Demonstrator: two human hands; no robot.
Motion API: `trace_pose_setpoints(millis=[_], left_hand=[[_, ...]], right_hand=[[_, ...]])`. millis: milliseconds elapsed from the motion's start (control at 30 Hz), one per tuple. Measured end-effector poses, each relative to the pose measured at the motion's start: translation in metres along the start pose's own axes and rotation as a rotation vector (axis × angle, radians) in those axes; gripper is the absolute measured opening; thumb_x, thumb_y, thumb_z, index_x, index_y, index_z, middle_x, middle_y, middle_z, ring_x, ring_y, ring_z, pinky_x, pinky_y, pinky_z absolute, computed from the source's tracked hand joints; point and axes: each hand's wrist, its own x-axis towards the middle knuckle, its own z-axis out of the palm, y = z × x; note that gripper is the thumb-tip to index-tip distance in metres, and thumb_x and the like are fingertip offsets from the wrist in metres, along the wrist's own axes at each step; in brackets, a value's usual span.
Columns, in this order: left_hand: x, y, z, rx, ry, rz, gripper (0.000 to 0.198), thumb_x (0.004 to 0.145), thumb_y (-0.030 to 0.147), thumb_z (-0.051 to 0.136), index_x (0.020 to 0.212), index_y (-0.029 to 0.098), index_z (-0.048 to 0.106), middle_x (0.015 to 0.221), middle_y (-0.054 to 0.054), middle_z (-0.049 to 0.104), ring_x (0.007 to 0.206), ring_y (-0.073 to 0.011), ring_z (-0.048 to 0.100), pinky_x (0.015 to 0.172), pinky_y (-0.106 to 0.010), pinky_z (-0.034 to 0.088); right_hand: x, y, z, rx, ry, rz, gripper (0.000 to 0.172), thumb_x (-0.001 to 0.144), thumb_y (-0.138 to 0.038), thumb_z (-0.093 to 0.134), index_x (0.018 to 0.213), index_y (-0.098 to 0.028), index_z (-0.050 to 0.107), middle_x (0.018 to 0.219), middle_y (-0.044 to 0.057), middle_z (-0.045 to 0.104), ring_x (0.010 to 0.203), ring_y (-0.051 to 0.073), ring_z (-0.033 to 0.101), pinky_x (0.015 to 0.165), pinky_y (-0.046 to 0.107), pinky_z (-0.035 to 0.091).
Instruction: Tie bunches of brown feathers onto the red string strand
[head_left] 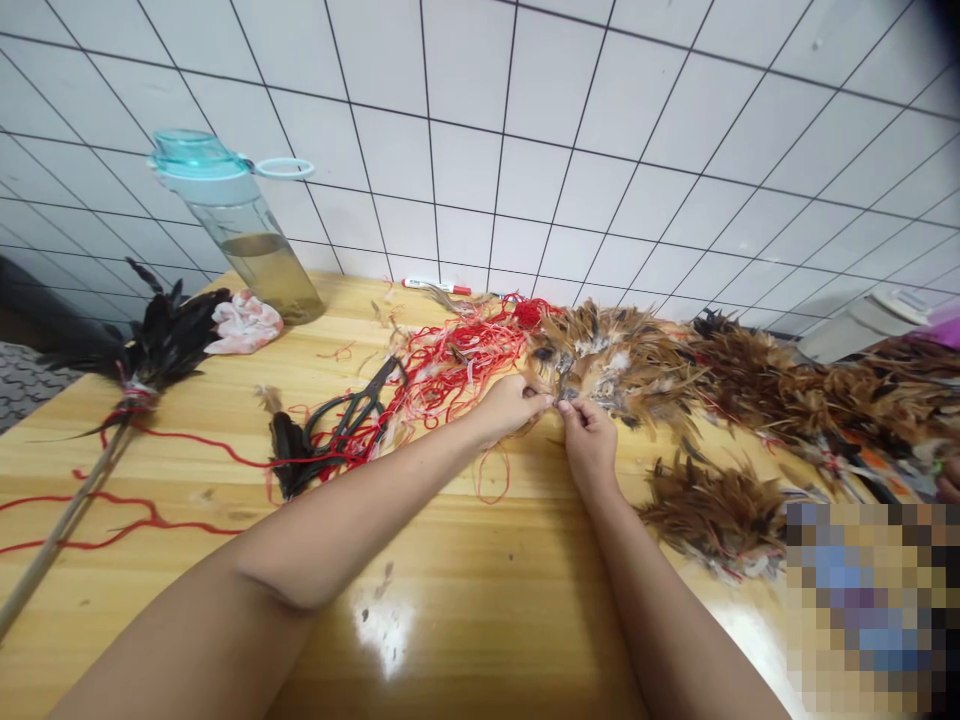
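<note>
My left hand (pixel 517 405) and my right hand (pixel 591 435) meet above the table, thumbs and fingertips pinched close together. What they pinch is too small to make out; bits of feather show right at the fingertips. Just beyond them lies a pile of brown feathers (pixel 645 360). A tangle of red string (pixel 465 360) spreads behind my left wrist, and a thin loop of it lies below that wrist. Left of the tangle rest black-handled scissors (pixel 352 415), partly over red string, beside a small bunch of black feathers (pixel 286 455).
A bottle of yellowish liquid (pixel 274 265) stands at the back left beside crumpled plastic (pixel 247 323). A stick with black feathers (pixel 71 520) crosses the left edge. A marker (pixel 435 286) lies by the tiled wall. More brown feathers (pixel 817 390) and a feather bundle (pixel 716 510) lie right.
</note>
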Motion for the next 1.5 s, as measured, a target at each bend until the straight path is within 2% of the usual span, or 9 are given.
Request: trace_pose_setpoints(millis=[200, 400, 567, 800, 1100, 1367, 1500], left_hand=[[0.003, 0.001, -0.004, 0.074, 0.009, 0.02, 0.009, 0.07, 0.02, 0.063, 0.068, 0.013, 0.058, 0.054, 0.001, 0.054, 0.05, -0.0084, 0.047, 0.052, -0.02, 0.034], [0.003, 0.002, -0.006, 0.197, 0.077, -0.007, 0.013, 0.069, 0.024, 0.065, 0.074, 0.013, 0.06, 0.064, -0.002, 0.06, 0.058, -0.0117, 0.052, 0.055, -0.022, 0.036], [0.006, -0.004, -0.008, 0.198, 0.026, 0.026, 0.015, 0.068, 0.026, 0.064, 0.076, 0.013, 0.06, 0.064, -0.001, 0.059, 0.059, -0.0118, 0.051, 0.056, -0.021, 0.036], [0.011, -0.013, -0.012, 0.326, 0.001, 0.078, 0.016, 0.068, 0.03, 0.063, 0.07, 0.015, 0.059, 0.063, 0.0, 0.057, 0.058, -0.0119, 0.048, 0.053, -0.022, 0.032], [0.01, -0.012, -0.009, 0.215, 0.002, 0.065, 0.011, 0.07, 0.022, 0.062, 0.075, 0.015, 0.055, 0.06, 0.001, 0.057, 0.054, -0.0099, 0.05, 0.051, -0.02, 0.035], [0.007, 0.001, -0.008, 0.16, -0.089, -0.015, 0.006, 0.078, 0.012, 0.053, 0.073, 0.012, 0.054, 0.065, -0.003, 0.062, 0.053, -0.0088, 0.057, 0.054, -0.021, 0.045], [0.007, 0.001, -0.01, 0.202, -0.104, 0.007, 0.009, 0.079, 0.013, 0.052, 0.071, 0.012, 0.054, 0.062, -0.001, 0.06, 0.054, -0.008, 0.055, 0.055, -0.02, 0.043]], right_hand=[[0.0, 0.001, -0.002, -0.123, 0.019, -0.108, 0.026, 0.078, -0.041, 0.054, 0.064, -0.02, 0.058, 0.061, 0.0, 0.054, 0.062, 0.015, 0.045, 0.064, 0.028, 0.036], [0.002, 0.002, -0.006, -0.118, 0.063, -0.049, 0.027, 0.079, -0.042, 0.052, 0.067, -0.019, 0.057, 0.061, 0.0, 0.054, 0.06, 0.015, 0.045, 0.061, 0.027, 0.035], [0.002, 0.004, -0.005, -0.077, 0.049, -0.037, 0.027, 0.079, -0.043, 0.053, 0.068, -0.019, 0.058, 0.062, -0.001, 0.055, 0.061, 0.014, 0.045, 0.06, 0.027, 0.035], [0.002, 0.002, -0.004, -0.098, 0.02, -0.086, 0.026, 0.078, -0.041, 0.052, 0.065, -0.019, 0.057, 0.061, 0.0, 0.053, 0.062, 0.015, 0.045, 0.063, 0.028, 0.035], [0.0, -0.003, -0.002, -0.139, -0.058, -0.118, 0.028, 0.077, -0.041, 0.053, 0.058, -0.02, 0.057, 0.059, 0.0, 0.051, 0.059, 0.015, 0.044, 0.06, 0.028, 0.034], [0.001, 0.001, -0.002, -0.145, -0.074, -0.108, 0.03, 0.077, -0.042, 0.053, 0.059, -0.019, 0.059, 0.058, 0.0, 0.052, 0.059, 0.014, 0.045, 0.059, 0.027, 0.034], [0.001, 0.001, -0.002, -0.156, -0.077, -0.108, 0.031, 0.077, -0.043, 0.052, 0.059, -0.019, 0.059, 0.059, 0.0, 0.053, 0.06, 0.014, 0.046, 0.06, 0.027, 0.035]])
